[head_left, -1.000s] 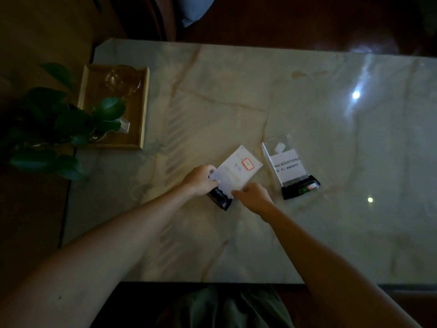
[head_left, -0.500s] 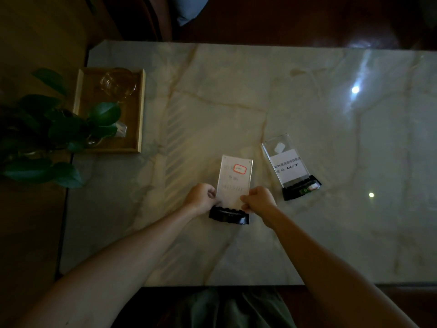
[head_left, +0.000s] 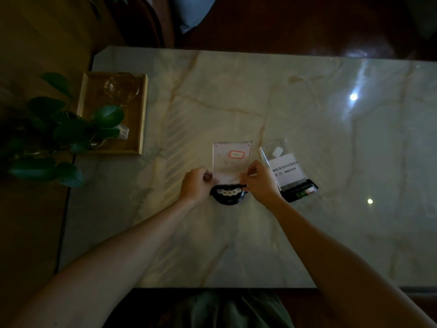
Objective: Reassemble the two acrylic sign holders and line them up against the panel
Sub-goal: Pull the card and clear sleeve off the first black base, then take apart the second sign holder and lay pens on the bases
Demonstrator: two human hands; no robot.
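Both hands worked on the nearer sign holder at the middle of the table [head_left: 307,233]. The left hand [head_left: 195,184] pinched the left lower edge of the clear sheet [head_left: 233,159], and the right hand [head_left: 260,182] pinched its right lower edge, so each grip was closed on the sheet from its own side. The sheet, with a red-outlined mark near its top, ran lengthwise away from the person. Its bottom edge met the black base [head_left: 227,194], which lay directly below the fingers and between the two wrists, its long axis running left to right, across the sheet. Whether the sheet was fully seated in the base slot could not be told in the dim light.

The second holder [head_left: 287,169] stood just to the right, sheet already in its own black base, turned slightly off the first one's line. It was close beside the right hand and apart from the left, so the right hand looked better placed to shift it.

A wooden tray [head_left: 142,114] with a glass [head_left: 121,87] sat at the table's far left, partly behind a plant [head_left: 71,131]. No panel to line up against was identifiable.
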